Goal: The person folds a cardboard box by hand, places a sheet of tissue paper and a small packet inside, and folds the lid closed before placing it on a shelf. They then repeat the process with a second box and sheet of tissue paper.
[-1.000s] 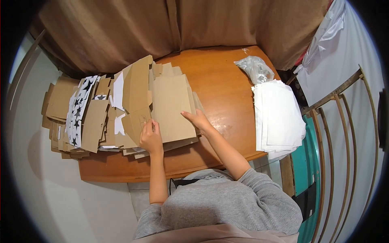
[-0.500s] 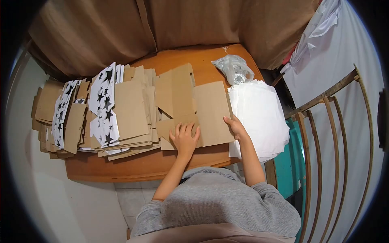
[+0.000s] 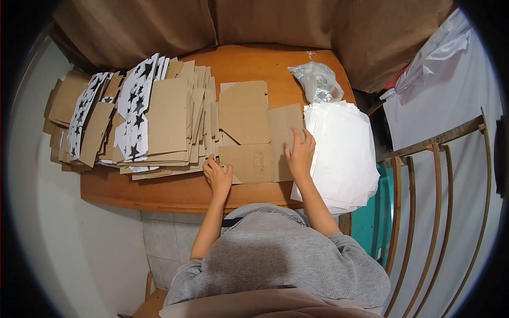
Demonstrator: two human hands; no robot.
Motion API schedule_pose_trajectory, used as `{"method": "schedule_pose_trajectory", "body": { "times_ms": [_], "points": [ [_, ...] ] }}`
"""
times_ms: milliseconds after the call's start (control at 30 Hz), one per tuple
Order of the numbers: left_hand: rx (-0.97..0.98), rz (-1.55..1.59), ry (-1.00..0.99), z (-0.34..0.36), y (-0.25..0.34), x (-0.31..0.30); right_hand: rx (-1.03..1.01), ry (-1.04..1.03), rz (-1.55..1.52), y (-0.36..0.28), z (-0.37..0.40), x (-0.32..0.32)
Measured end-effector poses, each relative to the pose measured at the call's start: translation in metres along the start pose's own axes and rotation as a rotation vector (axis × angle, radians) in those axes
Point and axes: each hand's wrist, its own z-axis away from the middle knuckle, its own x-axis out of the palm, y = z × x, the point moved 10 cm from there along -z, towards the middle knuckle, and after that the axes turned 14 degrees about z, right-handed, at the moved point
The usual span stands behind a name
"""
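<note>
The unfolded cardboard piece (image 3: 246, 114) lies flat on the surface (image 3: 143, 191), between the cardboard stack (image 3: 168, 116) and the white sheets (image 3: 342, 153). The right hand (image 3: 300, 155) is over its right-hand panel, grip wide with fingers spread; the left hand (image 3: 218, 177) is at its lower left corner, thumb and fingers parted, grip loosely wide

My camera rides on my head and looks forward and steeply down; it sits close over my shirt (image 3: 286, 265), which fills six o'clock; my left hand (image 3: 218, 175) and right hand (image 3: 300, 155) show near the middle, the table (image 3: 244, 58) beneath and beyond; the curtain (image 3: 275, 21) bounds twelve, the wall (image 3: 63, 222) eight, the rack (image 3: 397, 201) four; the wide, bowed view ends in black corners.
</note>
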Motion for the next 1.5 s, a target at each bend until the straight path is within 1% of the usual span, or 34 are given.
{"method": "schedule_pose_trajectory", "body": {
  "times_ms": [67, 133, 167, 200, 233, 267, 300, 367, 400, 467, 500, 533, 567, 600, 633, 667, 700, 733, 767, 800, 867, 900, 933, 1000, 1033, 1067, 1133, 1167, 1200, 1267, 1300, 1333, 1467, 1500],
  "points": [
    [0.0, -0.008, 0.02, 0.003, -0.018, 0.004, -0.031, 0.04, 0.071, -0.017, 0.0, -0.007],
    [0.008, 0.18, -0.085, 0.005, -0.031, 0.017, -0.028, -0.169, -0.218, -0.019, 0.006, 0.036],
    [0.004, 0.179, -0.085, 0.007, -0.037, 0.02, 0.004, -0.208, -0.307, -0.017, 0.011, 0.056],
    [-0.065, 0.241, -0.091, 0.01, -0.045, 0.024, 0.003, -0.211, -0.307, -0.016, 0.017, 0.076],
    [-0.132, 0.303, -0.097, 0.012, -0.052, 0.027, 0.097, -0.297, -0.375, -0.008, 0.027, 0.105],
    [-0.133, 0.303, -0.094, 0.012, -0.052, 0.026, 0.188, -0.381, -0.444, -0.002, 0.033, 0.125],
    [-0.117, 0.276, -0.095, 0.013, -0.049, 0.024, 0.183, -0.382, -0.445, -0.004, 0.031, 0.122],
    [-0.104, 0.248, -0.089, 0.013, -0.046, 0.018, 0.256, -0.586, -0.422, -0.005, 0.039, 0.136],
    [-0.095, 0.24, -0.104, 0.012, -0.044, 0.015, 0.251, -0.588, -0.424, -0.003, 0.039, 0.142],
    [-0.087, 0.229, -0.119, 0.011, -0.035, 0.006, 0.168, -0.584, -0.737, -0.01, 0.037, 0.159],
    [-0.129, 0.34, -0.159, 0.011, -0.028, 0.002, 0.167, -0.582, -0.738, -0.01, 0.035, 0.154],
    [-0.169, 0.452, -0.199, 0.012, -0.016, -0.002, 0.268, -0.633, -0.946, -0.011, 0.035, 0.149],
    [-0.164, 0.453, -0.2, 0.013, 0.0, -0.011, 0.371, -0.681, -1.153, -0.012, 0.035, 0.142],
    [-0.096, 0.479, -0.186, 0.015, 0.024, -0.023, 0.372, -0.678, -1.153, -0.009, 0.029, 0.13],
    [-0.029, 0.505, -0.173, 0.018, 0.047, -0.035, 0.362, -0.776, -1.226, -0.013, 0.027, 0.123],
    [-0.027, 0.505, -0.176, 0.02, 0.061, -0.044, 0.351, -0.873, -1.299, -0.019, 0.028, 0.117],
    [0.021, 0.483, -0.114, 0.021, 0.076, -0.058, 0.351, -0.866, -1.3, -0.019, 0.026, 0.111],
    [0.072, 0.462, -0.052, 0.021, 0.092, -0.072, 0.307, -0.795, -1.455, -0.022, 0.016, 0.098],
    [0.029, 0.494, -0.041, 0.02, 0.1, -0.079, 0.259, -0.72, -1.607, -0.024, 0.008, 0.085],
    [0.033, 0.496, -0.042, 0.017, 0.1, -0.08, 0.258, -0.716, -1.606, -0.023, 0.006, 0.081],
    [-0.039, 0.48, -0.141, 0.008, 0.088, -0.076, 0.354, -0.725, -1.725, -0.018, 0.007, 0.079],
    [-0.041, 0.419, -0.191, 0.002, 0.077, -0.067, 0.356, -0.722, -1.728, -0.014, 0.011, 0.082],
    [-0.039, 0.417, -0.196, -0.004, 0.073, -0.061, 0.322, -0.782, -1.647, -0.013, 0.02, 0.091],
    [-0.446, 0.584, -0.347, -0.003, 0.037, -0.025, 0.29, -0.837, -1.562, -0.008, 0.033, 0.107],
    [-0.522, 0.503, -0.373, -0.003, 0.025, -0.014, 0.287, -0.933, -1.394, -0.007, 0.044, 0.121],
    [-0.521, 0.502, -0.372, -0.006, 0.018, -0.009, 0.282, -1.021, -1.223, -0.005, 0.056, 0.133],
    [-0.493, 0.31, -0.593, -0.006, -0.002, 0.017, 0.254, -0.998, -1.271, -0.012, 0.058, 0.127],
    [-0.346, 0.541, -0.553, -0.015, -0.03, 0.04, 0.267, -0.956, -1.328, -0.012, 0.056, 0.123],
    [-0.346, 0.541, -0.553, -0.018, -0.049, 0.051, 0.283, -0.914, -1.385, -0.011, 0.054, 0.12],
    [-0.183, 0.312, -0.36, -0.033, -0.06, 0.042, 0.312, -0.899, -1.304, -0.001, 0.053, 0.121],
    [-0.165, 0.184, -0.317, -0.028, -0.01, 0.016, 0.34, -0.884, -1.222, 0.009, 0.052, 0.122],
    [-0.163, 0.186, -0.32, -0.027, 0.016, 0.003, 0.342, -0.881, -1.22, 0.013, 0.049, 0.12],
    [-0.128, 0.141, -0.233, -0.021, 0.093, -0.048, 0.437, -0.892, -1.171, 0.039, 0.049, 0.112],
    [-0.119, 0.051, -0.255, -0.021, 0.102, -0.054, 0.4, -0.891, -1.007, 0.048, 0.049, 0.109]
  ]
}}
